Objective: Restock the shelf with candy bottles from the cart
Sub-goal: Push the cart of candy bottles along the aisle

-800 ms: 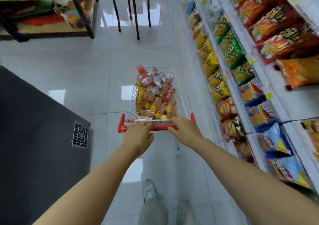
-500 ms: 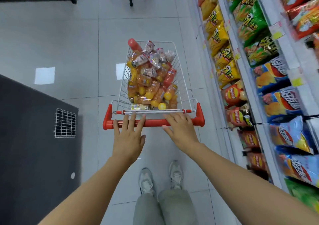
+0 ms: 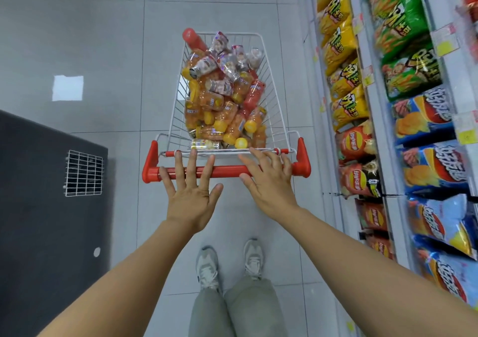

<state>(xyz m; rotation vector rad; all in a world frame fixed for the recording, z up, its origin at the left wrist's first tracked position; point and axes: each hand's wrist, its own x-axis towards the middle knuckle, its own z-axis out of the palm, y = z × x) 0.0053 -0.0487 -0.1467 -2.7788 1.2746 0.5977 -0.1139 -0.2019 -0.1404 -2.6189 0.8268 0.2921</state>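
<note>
Head view: the grip seen 0.8 s ago is released. Left hand [image 3: 192,197] and right hand [image 3: 269,181] are now laid flat, fingers spread, over the handle of the white wire cart [image 3: 274,98] at 12 o'clock. Orange and red plastic candy bottles [image 3: 222,104] are heaped inside it. The cart is judged parked, with unloading next. White chip-stocked shelf [image 3: 380,119] at 3 o'clock, black cabinet [image 3: 38,207] at 9 o'clock, glossy grey floor tiles [image 3: 103,39].

The white wire cart [image 3: 275,109] stands on the gray tile floor [image 3: 103,39] and is piled full of orange, yellow and red candy bottles [image 3: 222,104] lying every which way, and the shelf [image 3: 375,109] near its right side holds rows of chip bags [image 3: 346,104].
</note>
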